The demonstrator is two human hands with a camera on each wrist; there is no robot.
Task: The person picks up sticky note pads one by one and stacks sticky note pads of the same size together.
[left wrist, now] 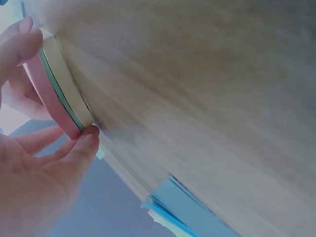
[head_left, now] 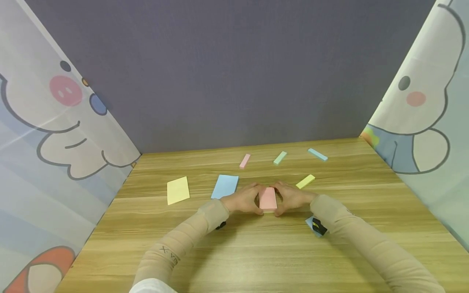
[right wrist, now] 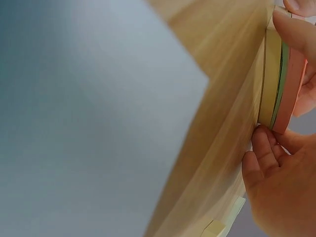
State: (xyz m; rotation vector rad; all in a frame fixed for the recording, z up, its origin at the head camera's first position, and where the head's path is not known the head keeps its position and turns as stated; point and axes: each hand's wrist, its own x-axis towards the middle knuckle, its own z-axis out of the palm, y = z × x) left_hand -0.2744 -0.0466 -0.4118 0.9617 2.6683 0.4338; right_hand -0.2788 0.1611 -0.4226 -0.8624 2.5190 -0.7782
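Note:
In the head view, a small stack of sticky note pads, with a pink pad (head_left: 268,198) on top, lies near the middle of the wooden table. My left hand (head_left: 244,199) grips its left side, and my right hand (head_left: 292,198) grips its right side. The thumbs are at the near end and the fingers at the far end. From the left wrist, a thin green pad (left wrist: 61,94) shows between the pink layer and a pale yellow pad (left wrist: 71,81). The same layers appear in the right wrist view, with the yellow pad (right wrist: 270,79) against the table.
Left of the hands lie a blue pad (head_left: 225,185) and a yellow pad (head_left: 178,190). Narrow pink (head_left: 244,161), green (head_left: 280,158), blue (head_left: 317,154) and yellow strips (head_left: 305,181) lie farther back. Another blue pad (head_left: 309,222) is partly hidden by the right wrist. A grey panel (head_left: 234,81) stands behind.

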